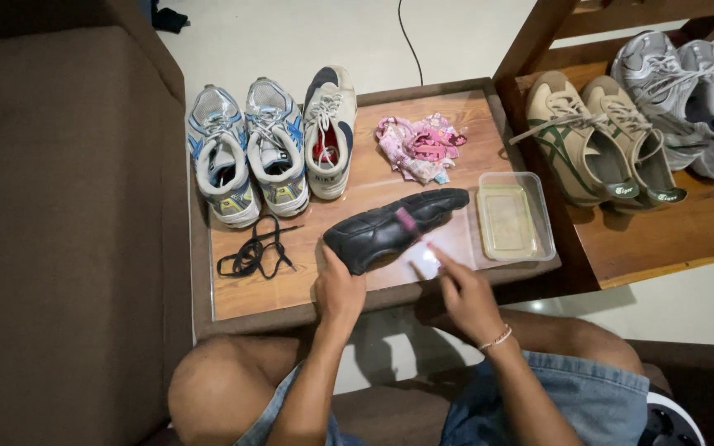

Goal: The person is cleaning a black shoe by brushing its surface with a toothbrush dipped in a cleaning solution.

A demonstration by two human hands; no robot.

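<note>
A black leather shoe (390,225) lies on its side on a low wooden table (266,293). My left hand (339,289) grips its toe end. My right hand (466,293) holds a small white pad or cloth (425,263) against the table just below the shoe's middle. A small pink item (407,220) rests on the shoe's upper. A loose black shoelace (254,248) lies coiled on the table to the left of the shoe.
A pair of grey-blue trainers (245,153) and one cream sneaker (329,132) stand at the table's back. A pink patterned cloth (419,147) and a clear plastic tub (512,216) sit to the right. A wooden rack (671,231) holds two more pairs. A brown sofa (59,231) is at left.
</note>
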